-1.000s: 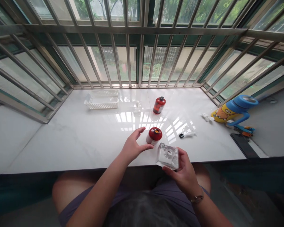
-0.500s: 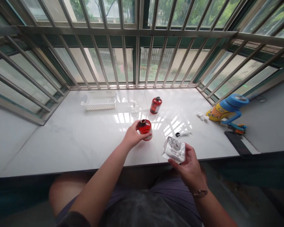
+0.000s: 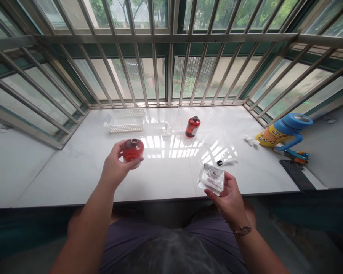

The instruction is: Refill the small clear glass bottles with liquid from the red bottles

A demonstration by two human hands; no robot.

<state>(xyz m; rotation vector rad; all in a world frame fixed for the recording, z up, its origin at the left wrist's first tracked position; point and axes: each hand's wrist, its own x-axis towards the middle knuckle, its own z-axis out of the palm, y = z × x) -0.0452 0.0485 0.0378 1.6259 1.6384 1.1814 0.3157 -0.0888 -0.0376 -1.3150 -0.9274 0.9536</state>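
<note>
My left hand is wrapped round a red glass bottle with an open neck, over the left part of the white counter. In my right hand is a clear, square glass bottle with a round opening, gripped at its right side near the counter's front edge. A second red bottle, with a dark cap and a pale label, stands upright farther back. Just beyond the clear bottle lies a clear dropper with a black end.
A white perforated basket sits at the back left, with a clear glass object right of it. To the right are crumpled tissue, a yellow and blue flask, and a black phone. Metal bars line the window behind.
My left hand has carried the red bottle to the left, away from my right hand. The right hand keeps the clear bottle in nearly the same place. The view has shifted slightly.
</note>
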